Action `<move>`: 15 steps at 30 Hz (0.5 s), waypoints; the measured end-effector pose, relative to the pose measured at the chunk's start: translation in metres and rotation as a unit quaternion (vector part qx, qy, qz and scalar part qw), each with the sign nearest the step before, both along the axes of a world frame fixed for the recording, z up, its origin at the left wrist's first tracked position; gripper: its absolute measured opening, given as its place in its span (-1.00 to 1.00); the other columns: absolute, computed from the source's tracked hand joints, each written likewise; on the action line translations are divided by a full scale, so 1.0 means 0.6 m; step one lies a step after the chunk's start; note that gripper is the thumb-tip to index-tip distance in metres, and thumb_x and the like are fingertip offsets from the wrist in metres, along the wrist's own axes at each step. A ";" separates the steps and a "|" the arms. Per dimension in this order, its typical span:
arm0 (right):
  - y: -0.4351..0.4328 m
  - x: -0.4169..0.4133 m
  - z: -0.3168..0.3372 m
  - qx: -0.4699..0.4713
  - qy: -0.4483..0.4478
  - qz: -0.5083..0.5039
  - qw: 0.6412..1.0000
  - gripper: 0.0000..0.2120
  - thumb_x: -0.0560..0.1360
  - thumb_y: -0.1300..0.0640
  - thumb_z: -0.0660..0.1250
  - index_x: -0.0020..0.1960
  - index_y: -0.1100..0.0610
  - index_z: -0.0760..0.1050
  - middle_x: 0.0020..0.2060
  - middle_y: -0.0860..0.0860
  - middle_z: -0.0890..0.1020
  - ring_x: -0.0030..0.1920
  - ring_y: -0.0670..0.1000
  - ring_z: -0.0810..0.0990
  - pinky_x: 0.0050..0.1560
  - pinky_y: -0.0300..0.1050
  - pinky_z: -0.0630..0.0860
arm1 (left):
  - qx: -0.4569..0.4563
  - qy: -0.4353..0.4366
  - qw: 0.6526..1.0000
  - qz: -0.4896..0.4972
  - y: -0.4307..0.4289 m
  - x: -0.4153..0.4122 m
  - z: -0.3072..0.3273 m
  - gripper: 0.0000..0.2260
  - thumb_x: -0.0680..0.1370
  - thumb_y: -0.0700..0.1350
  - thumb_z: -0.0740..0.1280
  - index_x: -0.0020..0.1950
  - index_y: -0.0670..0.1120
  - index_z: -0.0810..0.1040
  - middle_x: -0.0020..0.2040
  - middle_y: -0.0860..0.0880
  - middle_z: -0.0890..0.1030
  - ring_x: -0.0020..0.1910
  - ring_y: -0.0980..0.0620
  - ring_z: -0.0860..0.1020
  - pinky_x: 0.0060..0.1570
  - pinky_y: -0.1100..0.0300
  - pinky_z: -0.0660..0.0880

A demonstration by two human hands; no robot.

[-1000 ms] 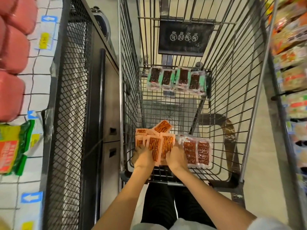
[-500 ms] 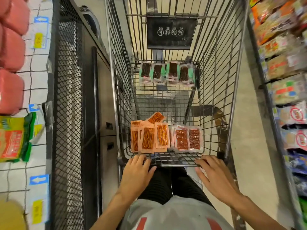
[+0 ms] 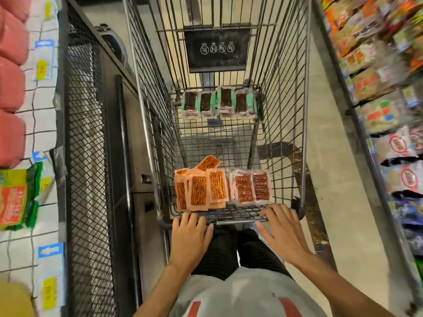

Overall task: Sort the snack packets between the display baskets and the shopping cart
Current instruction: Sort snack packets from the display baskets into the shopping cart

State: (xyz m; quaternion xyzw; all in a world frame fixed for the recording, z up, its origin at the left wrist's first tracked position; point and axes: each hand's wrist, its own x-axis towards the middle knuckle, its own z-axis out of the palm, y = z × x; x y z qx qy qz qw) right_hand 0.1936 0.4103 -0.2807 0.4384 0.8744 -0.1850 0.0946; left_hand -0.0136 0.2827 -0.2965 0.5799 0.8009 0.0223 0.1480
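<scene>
The wire shopping cart (image 3: 304,124) stands right in front of me. At its near end lie several orange snack packets (image 3: 199,189), overlapping, with red-brown packets (image 3: 251,187) beside them on the right. Green-edged dark packets (image 3: 218,102) lie in a row at the far end. My left hand (image 3: 191,236) rests flat on the cart's near rim, fingers spread, holding nothing. My right hand (image 3: 280,229) lies over the rim's right part, fingers apart, empty too.
A black mesh display basket (image 3: 84,156) stands to the left, with pink packs (image 3: 11,92) and a green-and-orange packet (image 3: 18,197) beyond it. Shelves of blurred snack bags (image 3: 384,92) line the right. A strip of floor (image 3: 338,179) runs between cart and shelves.
Both hands have come out of the cart, away from the orange packets, and now rest at the near rim. The view has shifted slightly.
</scene>
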 end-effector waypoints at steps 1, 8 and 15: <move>-0.002 0.002 -0.002 0.005 0.003 -0.004 1.000 -0.53 0.51 -0.17 0.01 -0.02 0.09 0.58 -0.09 -0.01 0.57 -0.04 0.04 0.53 -0.06 -0.07 0.43 | 0.003 0.003 1.000 0.003 -0.002 0.002 -0.003 -0.63 0.55 0.10 0.07 -0.12 -0.02 0.62 -0.11 0.02 0.64 -0.05 -0.03 0.60 -0.06 0.00 0.55; -0.017 0.030 -0.021 0.062 0.018 0.006 0.998 -0.57 0.51 -0.16 0.05 -0.09 0.12 0.56 -0.14 0.01 0.57 -0.12 0.06 0.52 -0.10 -0.10 0.29 | 0.028 0.021 0.999 0.016 -0.018 0.029 -0.012 -0.65 0.57 0.09 0.07 -0.14 -0.03 0.59 -0.16 0.02 0.60 -0.11 -0.03 0.56 -0.09 0.02 0.49; -0.047 0.071 -0.034 0.088 0.066 0.029 0.994 -0.61 0.52 -0.12 0.07 -0.03 0.09 0.56 -0.12 0.01 0.58 -0.12 0.06 0.54 -0.13 -0.07 0.43 | 0.056 0.037 0.997 0.043 -0.058 0.076 -0.014 -0.71 0.57 0.04 0.17 0.02 -0.11 0.59 -0.04 -0.07 0.62 -0.03 -0.09 0.58 -0.02 -0.01 0.49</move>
